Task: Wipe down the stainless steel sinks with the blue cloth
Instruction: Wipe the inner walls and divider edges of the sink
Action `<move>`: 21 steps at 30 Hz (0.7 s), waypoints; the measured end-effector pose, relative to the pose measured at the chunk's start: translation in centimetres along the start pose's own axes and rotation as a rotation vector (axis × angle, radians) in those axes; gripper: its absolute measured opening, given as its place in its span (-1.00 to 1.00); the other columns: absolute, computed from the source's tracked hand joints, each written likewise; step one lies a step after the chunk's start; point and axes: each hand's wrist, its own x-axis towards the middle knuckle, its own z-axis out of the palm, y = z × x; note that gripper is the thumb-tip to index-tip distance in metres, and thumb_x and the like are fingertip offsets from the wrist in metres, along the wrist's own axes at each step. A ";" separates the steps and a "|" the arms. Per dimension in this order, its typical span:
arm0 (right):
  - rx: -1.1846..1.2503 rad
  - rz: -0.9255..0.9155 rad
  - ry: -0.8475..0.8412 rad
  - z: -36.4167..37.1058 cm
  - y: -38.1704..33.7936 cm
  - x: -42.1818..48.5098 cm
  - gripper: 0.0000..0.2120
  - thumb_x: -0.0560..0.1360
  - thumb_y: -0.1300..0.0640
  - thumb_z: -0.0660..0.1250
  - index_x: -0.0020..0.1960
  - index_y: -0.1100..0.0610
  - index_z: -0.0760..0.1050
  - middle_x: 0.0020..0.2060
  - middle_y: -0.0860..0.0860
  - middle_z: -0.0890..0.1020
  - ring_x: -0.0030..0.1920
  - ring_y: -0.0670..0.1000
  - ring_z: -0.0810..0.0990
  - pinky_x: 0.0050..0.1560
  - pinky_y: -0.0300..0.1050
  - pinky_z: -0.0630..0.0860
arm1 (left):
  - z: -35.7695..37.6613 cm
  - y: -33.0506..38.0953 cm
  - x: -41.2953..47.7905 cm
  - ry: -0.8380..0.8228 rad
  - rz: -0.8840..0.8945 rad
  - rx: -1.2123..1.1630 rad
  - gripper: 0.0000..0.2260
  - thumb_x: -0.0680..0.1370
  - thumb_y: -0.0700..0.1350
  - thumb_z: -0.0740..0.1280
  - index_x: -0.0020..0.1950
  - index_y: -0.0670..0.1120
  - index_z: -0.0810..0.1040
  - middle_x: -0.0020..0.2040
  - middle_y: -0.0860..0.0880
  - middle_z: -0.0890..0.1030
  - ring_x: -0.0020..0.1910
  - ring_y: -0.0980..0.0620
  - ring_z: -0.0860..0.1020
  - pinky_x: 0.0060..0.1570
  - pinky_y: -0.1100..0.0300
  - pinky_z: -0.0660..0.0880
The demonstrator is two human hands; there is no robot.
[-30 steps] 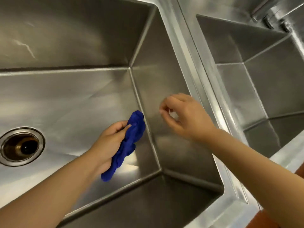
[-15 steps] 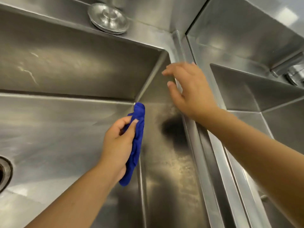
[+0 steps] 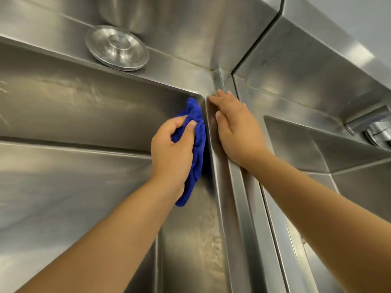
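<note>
My left hand (image 3: 171, 149) grips the bunched blue cloth (image 3: 197, 144) and holds it against the upper right inner corner of the left stainless steel sink (image 3: 74, 111). The cloth's tail hangs down below my palm. My right hand (image 3: 234, 127) lies flat with straight fingers on the steel divider rim (image 3: 239, 187) between the two basins, right beside the cloth. The right sink (image 3: 317, 149) opens beyond that rim.
A round steel drain stopper (image 3: 116, 48) sits on the back ledge above the left sink. A chrome faucet fitting (image 3: 374, 130) juts out at the right edge over the right sink. The steel backsplash (image 3: 190, 28) rises behind both basins.
My left hand has carried the cloth up the right wall into the top corner of the left sink. My right hand came down onto the divider rim. The view tilted up and closer.
</note>
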 end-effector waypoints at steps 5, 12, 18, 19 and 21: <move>0.016 0.000 0.013 -0.1 -0.1 0.1 -0.59 0.63 0.25 0.05 0.47 0.10 0.30 0.48 0.01 0.30 0.52 -0.02 0.12 0.52 -0.02 0.03 | 2.4 -2.6 3.0 0.126 0.080 0.097 -0.94 0.58 -0.14 0.31 -0.03 0.02 0.52 0.01 0.06 0.58 0.06 0.09 0.53 0.18 0.21 0.45; 0.011 0.003 0.014 0.0 -0.4 -0.1 -0.51 0.54 0.15 -0.01 0.43 0.15 0.36 0.45 0.06 0.35 0.51 0.05 0.17 0.50 0.08 0.11 | 2.6 -2.0 1.9 0.140 -0.008 0.013 -0.88 0.56 -0.12 0.35 -0.10 0.10 0.50 0.04 0.01 0.61 0.08 0.03 0.57 0.18 0.06 0.50; -0.038 0.011 -0.004 0.0 -0.3 0.0 -0.57 0.61 0.25 0.07 0.46 0.10 0.32 0.46 0.00 0.35 0.52 0.01 0.13 0.51 -0.05 0.06 | 1.8 -4.5 3.5 0.188 -0.002 0.114 -0.84 0.57 -0.13 0.33 -0.12 0.11 0.44 0.08 -0.05 0.57 0.12 -0.03 0.52 0.10 0.21 0.42; -0.040 0.015 -0.007 -0.1 -0.3 0.0 -0.57 0.62 0.26 0.08 0.46 0.09 0.32 0.46 -0.02 0.34 0.52 0.00 0.13 0.52 -0.06 0.05 | 1.7 -5.1 3.8 0.216 -0.062 0.120 -0.84 0.57 -0.11 0.33 -0.13 0.12 0.42 0.11 -0.07 0.56 0.13 -0.04 0.52 0.07 0.23 0.40; -0.038 0.019 -0.008 -0.2 -0.3 0.0 -0.58 0.62 0.26 0.08 0.46 0.07 0.32 0.46 -0.03 0.34 0.52 -0.02 0.13 0.51 -0.08 0.05 | 1.6 -5.4 3.6 0.232 -0.144 0.110 -0.85 0.57 -0.07 0.33 -0.15 0.13 0.42 0.12 -0.10 0.56 0.08 -0.03 0.52 0.06 0.19 0.42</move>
